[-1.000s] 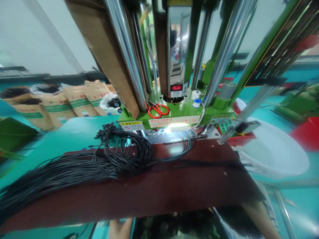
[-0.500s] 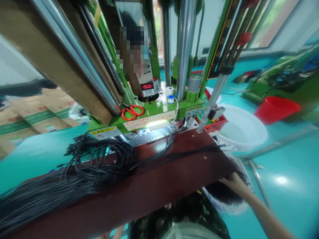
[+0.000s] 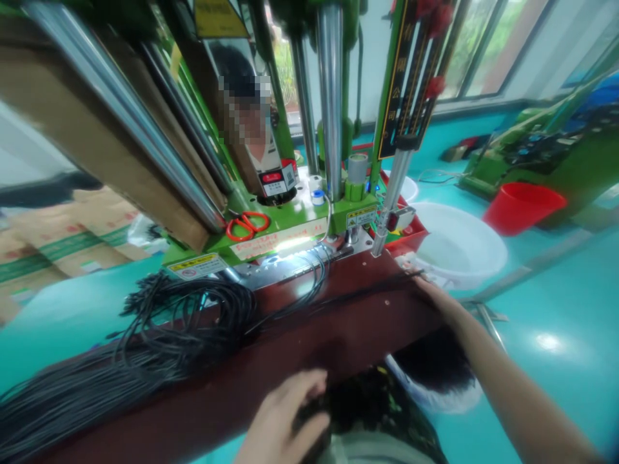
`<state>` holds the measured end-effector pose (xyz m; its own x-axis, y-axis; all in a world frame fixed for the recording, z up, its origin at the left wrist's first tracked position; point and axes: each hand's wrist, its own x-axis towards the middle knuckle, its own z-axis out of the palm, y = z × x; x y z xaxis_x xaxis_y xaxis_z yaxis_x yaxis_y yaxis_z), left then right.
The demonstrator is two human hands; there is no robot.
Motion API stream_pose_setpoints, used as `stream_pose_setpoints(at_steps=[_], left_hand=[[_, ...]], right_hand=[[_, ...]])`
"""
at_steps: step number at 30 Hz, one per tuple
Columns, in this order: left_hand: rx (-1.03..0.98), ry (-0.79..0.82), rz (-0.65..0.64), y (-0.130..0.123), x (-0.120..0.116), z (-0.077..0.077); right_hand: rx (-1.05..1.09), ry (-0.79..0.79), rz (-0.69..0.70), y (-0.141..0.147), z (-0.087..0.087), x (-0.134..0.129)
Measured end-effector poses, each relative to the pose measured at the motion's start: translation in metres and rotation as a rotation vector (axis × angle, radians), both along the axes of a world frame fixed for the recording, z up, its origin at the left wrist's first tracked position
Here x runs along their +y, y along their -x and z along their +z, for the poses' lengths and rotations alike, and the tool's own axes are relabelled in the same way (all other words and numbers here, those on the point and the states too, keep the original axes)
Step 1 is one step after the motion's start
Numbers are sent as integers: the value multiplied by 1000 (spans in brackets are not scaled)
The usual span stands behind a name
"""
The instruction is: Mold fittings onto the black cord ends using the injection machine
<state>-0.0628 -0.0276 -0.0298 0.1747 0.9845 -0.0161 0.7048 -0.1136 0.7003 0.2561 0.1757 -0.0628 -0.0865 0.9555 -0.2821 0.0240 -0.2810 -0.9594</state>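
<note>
We note main bundle of blk cords [image 3: 188, 316] lying at L of red-brown bench [image 3: 338, 335], few strands [image 3: 353, 290] laid out to R; R hand [image 3: 438, 299] fingers narrow at strand ends, grip unclear; L hand [image 3: 283, 419] fingers curled at near edge, hold unclear.

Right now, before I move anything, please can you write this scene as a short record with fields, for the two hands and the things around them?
Left hand: at the board's near edge, over a dark bunch; grip unclear.
Right hand: at the right end of the dark red board, beside a black cord.
Cords: black cord bundle on the board's left.
Machine: green press with chrome columns.
Also: red-handled scissors, white basin, red bucket.
</note>
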Motion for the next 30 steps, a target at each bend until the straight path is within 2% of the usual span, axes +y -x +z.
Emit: stream_pose_setpoints(at_steps=[2, 5, 8, 10, 12, 14, 16, 19, 21, 22, 24, 26, 28, 30], left_hand=[[80, -202, -10, -18, 35, 7], [236, -462, 12, -44, 82, 8], [381, -517, -8, -65, 111, 2], [429, -468, -41, -75, 117, 0], [421, -409, -80, -79, 110, 1], [376, -342, -126, -77, 94, 8], [309, -224, -209, -69, 74, 18], [67, 106, -373, -56, 49, 30], [-262, 441, -455, -53, 44, 31], [-475, 611, -454, -56, 44, 28], [-932, 823, -316, -67, 49, 20], [-1293, 793, -43, -83, 57, 11], [-1469, 718, 159, -97, 62, 5], [-1510, 726, 219, -104, 66, 0]], right_hand=[[47, -67, 3, -2, 6, -1], [162, -225, 25, -2, 21, -11], [239, -289, 22, 5, 41, -25], [273, -279, -11, 12, 52, -31], [290, -252, -47, 18, 61, -34], [300, -229, -45, 24, 67, -36], [302, -197, 52, 32, 70, -37], [322, -142, 377, 50, 68, -46], [356, -97, 578, 67, 64, -56], [365, -75, 646, 76, 62, -62], [319, -12, 739, 93, 57, -71], [229, 45, 767, 105, 53, -73], [203, 91, 713, 112, 51, -67], [298, 71, 592, 113, 53, -52]])
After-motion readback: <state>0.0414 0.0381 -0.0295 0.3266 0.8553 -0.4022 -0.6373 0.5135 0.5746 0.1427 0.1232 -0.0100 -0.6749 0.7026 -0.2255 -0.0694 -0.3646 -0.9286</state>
